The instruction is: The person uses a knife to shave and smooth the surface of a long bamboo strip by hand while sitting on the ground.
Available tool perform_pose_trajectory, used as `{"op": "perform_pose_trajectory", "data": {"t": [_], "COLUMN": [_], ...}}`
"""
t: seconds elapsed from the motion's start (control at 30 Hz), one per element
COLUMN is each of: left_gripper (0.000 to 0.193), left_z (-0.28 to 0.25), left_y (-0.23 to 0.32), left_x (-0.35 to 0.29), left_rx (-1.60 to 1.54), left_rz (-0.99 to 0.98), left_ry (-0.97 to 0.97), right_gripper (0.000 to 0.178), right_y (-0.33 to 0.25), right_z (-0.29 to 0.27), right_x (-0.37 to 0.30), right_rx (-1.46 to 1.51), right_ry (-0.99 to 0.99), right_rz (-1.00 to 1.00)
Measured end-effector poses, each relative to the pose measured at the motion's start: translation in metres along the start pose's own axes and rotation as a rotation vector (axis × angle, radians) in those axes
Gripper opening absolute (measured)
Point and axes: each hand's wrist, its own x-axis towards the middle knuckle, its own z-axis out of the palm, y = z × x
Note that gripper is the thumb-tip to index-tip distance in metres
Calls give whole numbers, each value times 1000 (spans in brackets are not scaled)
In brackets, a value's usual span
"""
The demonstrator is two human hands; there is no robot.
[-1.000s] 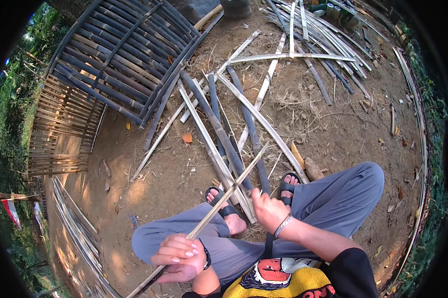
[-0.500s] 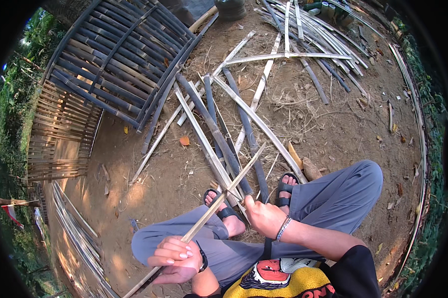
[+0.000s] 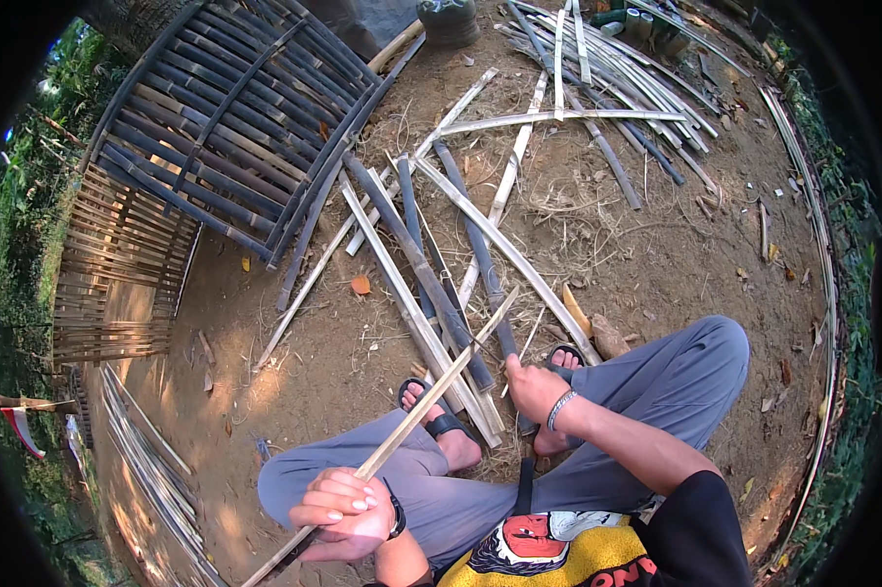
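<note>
A left hand (image 3: 348, 509) clenches a pale bamboo strip (image 3: 408, 428) in the lower left of centre; the right hand (image 3: 539, 393) is curled near the strip's far half, its hold unclear. The strip's near end meets the lower edge. Brown ground (image 3: 685, 279) spreads across the right of the frame. Crossed bamboo lengths (image 3: 423, 277) lie below the strip's tip, between sandaled feet (image 3: 457, 448); a dark slatted frame (image 3: 230, 122) fills the upper left. The strip points upper right, its long axis diagonal.
</note>
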Motion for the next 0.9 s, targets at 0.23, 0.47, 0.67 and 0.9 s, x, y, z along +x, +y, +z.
{"op": "perform_pose_trajectory", "data": {"t": [0.23,0.47,0.67,0.9], "left_gripper": [61,62,62,61], "left_z": [3,-1,-2,7], "left_y": [-2,0,1,-5], "left_x": [-2,-1,-2,3], "left_rx": [-8,-1,-38,-29], "left_rz": [25,-2,13,7], "left_ry": [-61,24,-105,-52], "right_gripper": [19,15,14,17], "right_y": [12,-32,-10,45], "right_z": [4,-22,-13,-2], "right_x": [9,-15,1,31], "right_rx": [-126,-190,-148,-78], "right_ry": [93,119,59,44], "right_rz": [-29,-187,-9,64]}}
